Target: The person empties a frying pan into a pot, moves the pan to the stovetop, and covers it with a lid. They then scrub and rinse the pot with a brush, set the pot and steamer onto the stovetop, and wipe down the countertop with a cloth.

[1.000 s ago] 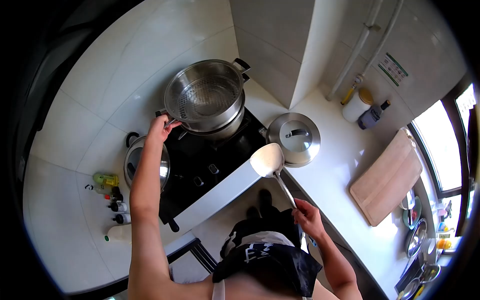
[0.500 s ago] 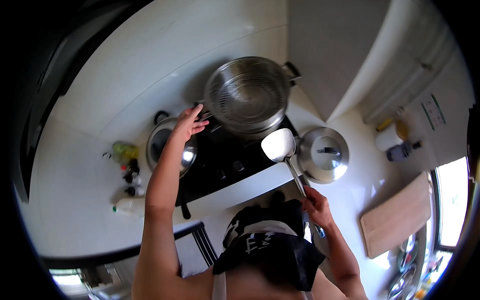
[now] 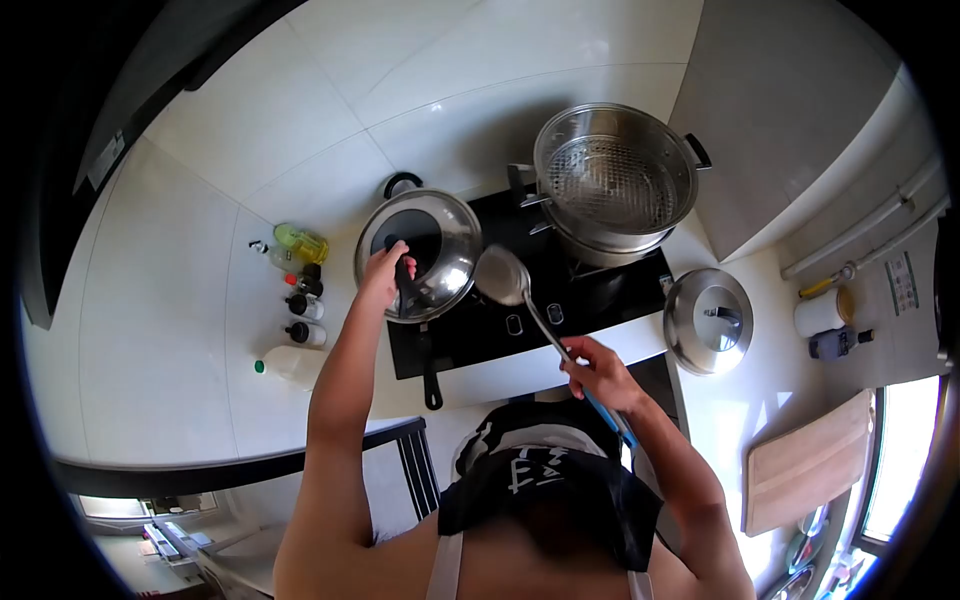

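On the left burner stands a wok [image 3: 428, 345], its long black handle pointing toward me. A domed steel lid [image 3: 455, 235] with a glass centre covers it. My left hand [image 3: 383, 274] is closed around the lid's black handle. With my right hand [image 3: 604, 376] I grip a metal wok spatula [image 3: 503, 277] by its shaft. Its broad blade hovers above the black stove [image 3: 470, 340], just right of the lid, and its blue-tipped handle end points back toward my apron.
A large steel steamer pot [image 3: 615, 185] with a perforated tray sits on the right burner. Beside the stove lies another steel lid [image 3: 708, 320]. Several bottles [image 3: 305, 305] line the left counter. A wooden cutting board [image 3: 810, 462] is at the right.
My left hand has moved from beside the steamer pot's handle to the wok lid and closed on its handle. The spatula has come nearer the wok. The camera view has shifted left.
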The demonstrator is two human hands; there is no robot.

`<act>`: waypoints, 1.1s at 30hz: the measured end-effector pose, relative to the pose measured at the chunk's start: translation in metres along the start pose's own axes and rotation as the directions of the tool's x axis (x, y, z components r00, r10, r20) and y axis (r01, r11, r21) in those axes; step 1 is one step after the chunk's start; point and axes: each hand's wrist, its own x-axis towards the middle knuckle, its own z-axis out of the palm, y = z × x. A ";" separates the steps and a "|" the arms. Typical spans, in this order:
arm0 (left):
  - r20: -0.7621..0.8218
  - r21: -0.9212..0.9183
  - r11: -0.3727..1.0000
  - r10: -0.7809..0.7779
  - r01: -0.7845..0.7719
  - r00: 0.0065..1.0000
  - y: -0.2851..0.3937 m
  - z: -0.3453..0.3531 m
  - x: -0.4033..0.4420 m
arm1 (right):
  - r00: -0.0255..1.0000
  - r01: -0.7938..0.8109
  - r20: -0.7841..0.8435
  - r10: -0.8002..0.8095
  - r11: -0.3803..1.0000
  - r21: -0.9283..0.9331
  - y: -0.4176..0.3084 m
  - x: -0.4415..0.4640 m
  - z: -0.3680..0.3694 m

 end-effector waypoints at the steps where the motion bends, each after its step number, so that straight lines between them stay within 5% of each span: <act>1: 0.000 -0.004 1.000 -0.001 0.001 1.000 0.001 -0.001 -0.001 | 0.999 0.036 -0.020 -0.035 0.999 0.032 0.000 0.009 0.009; 9: -0.046 -0.294 0.953 0.064 -0.075 0.997 0.101 -0.051 -0.052 | 0.960 0.150 -0.256 -0.113 0.980 0.130 0.013 0.103 0.072; 11: -0.098 -0.198 0.962 0.170 -0.187 0.981 0.129 -0.054 -0.077 | 0.973 0.114 -0.225 -0.047 0.948 0.296 0.027 0.137 0.095; 16: -0.192 -0.085 0.943 0.301 -0.321 0.934 0.147 -0.057 -0.108 | 0.973 -0.048 -0.205 0.111 0.956 0.290 0.039 0.209 0.156; 24: -0.183 -0.178 0.946 0.237 -0.269 0.954 0.121 -0.072 -0.116 | 0.915 -0.093 -0.397 0.067 0.995 -0.047 0.085 0.262 0.188; 31: -0.186 -0.193 0.953 0.199 -0.234 0.962 0.112 -0.077 -0.114 | 0.925 -0.179 -0.362 0.113 0.972 -0.154 0.069 0.248 0.194; 33: -0.188 -0.191 0.954 0.195 -0.230 0.963 0.110 -0.076 -0.115 | 0.932 -0.092 -0.334 -0.143 0.798 -0.596 0.060 0.241 0.198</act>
